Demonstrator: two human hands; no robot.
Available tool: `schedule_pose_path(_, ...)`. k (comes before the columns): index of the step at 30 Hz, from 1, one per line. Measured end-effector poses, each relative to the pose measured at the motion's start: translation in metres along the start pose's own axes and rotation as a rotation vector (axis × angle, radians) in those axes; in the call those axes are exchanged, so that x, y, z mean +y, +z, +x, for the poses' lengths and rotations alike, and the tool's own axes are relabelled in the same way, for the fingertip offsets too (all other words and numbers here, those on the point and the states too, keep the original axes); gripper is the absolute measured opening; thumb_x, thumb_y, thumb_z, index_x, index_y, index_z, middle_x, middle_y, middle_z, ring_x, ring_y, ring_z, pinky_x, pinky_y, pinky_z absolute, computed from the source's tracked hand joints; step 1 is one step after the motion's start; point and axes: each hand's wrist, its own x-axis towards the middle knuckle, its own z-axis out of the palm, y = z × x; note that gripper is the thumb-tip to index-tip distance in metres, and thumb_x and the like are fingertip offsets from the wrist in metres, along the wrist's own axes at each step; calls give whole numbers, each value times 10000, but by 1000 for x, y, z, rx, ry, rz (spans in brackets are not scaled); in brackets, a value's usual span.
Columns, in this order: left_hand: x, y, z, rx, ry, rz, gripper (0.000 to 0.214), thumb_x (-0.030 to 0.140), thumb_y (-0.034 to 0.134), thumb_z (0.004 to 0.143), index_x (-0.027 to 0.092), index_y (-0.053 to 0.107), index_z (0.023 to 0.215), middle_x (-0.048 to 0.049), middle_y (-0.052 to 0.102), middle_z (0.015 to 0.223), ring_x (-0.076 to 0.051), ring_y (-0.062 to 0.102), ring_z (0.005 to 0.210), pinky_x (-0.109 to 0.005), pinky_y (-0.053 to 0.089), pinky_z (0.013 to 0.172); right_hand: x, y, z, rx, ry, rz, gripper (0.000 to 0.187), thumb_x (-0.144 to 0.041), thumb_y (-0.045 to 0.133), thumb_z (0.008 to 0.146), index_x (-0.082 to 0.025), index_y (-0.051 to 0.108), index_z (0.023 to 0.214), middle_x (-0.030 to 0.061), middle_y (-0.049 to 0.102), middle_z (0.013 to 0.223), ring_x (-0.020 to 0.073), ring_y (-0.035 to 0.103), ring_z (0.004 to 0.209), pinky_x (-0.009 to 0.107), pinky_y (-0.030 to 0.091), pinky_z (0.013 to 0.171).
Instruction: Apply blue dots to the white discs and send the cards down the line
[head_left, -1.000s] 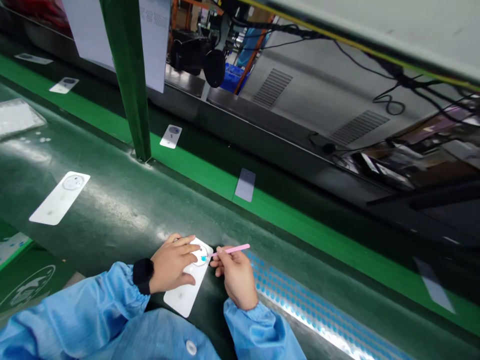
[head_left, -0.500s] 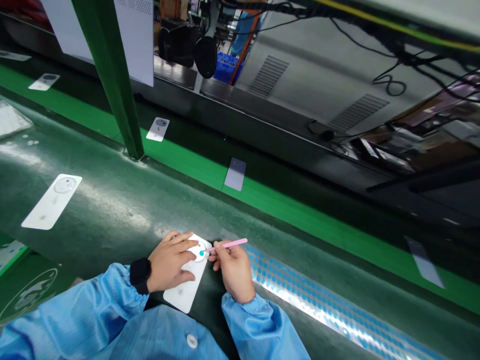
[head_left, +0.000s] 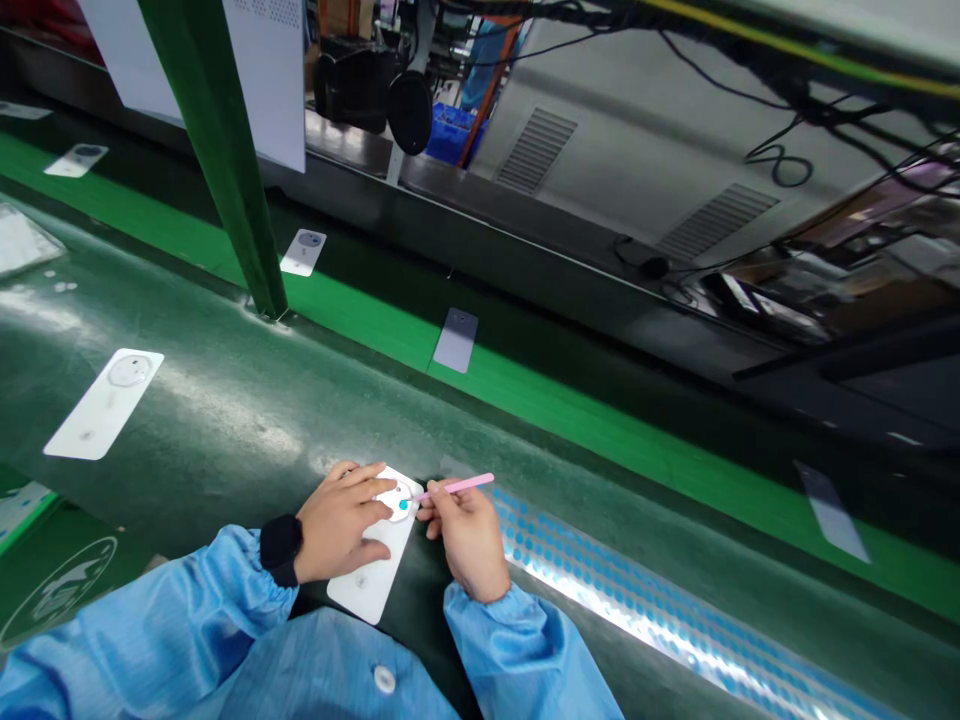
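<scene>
A white phone-back-shaped panel (head_left: 373, 590) with a round camera area lies on the green bench in front of me. My left hand (head_left: 346, 522) rests on its upper part, fingers spread, covering some of the round area. Pink tweezers (head_left: 471, 483) are pinched in my right hand (head_left: 471, 535), just right of the panel. Their thin tip reaches a small blue dot (head_left: 403, 505) in the round area. Right of that hand lies a clear sheet of blue dot stickers (head_left: 622, 590).
Another white panel (head_left: 103, 405) lies on the bench at left. Beyond the bench, a green conveyor belt (head_left: 540, 400) carries several panels, including a plain one (head_left: 455, 340). A green post (head_left: 217, 160) rises at the bench's far edge. Cables (head_left: 787, 110) hang at upper right.
The panels on the conveyor have shifted to the left. Both hands, the tweezers and the panel under them stay practically in place.
</scene>
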Motion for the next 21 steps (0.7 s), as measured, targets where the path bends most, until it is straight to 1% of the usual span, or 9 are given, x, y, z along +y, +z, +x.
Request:
schedule_pose_path(10,2,-2,0,-5,-4,8,327,380,792,664,251,658,933,-8,613,1235,-246,446,1261,-396,254,1027,2,-1,-1,-12,-20,-44,475,-610,704,591,-152,594,652,13,606,498,103,507,362,207,411,333)
schedule_pose_path(21,3,-2,0,12,-1,25,326,360,786,665,245,654,940,-34,603,1222,-255,437,1255,-412,257,1029,11,-3,1,-17,-43,-102,465,-609,669,645,-156,592,716,20,631,527,112,531,374,217,421,357)
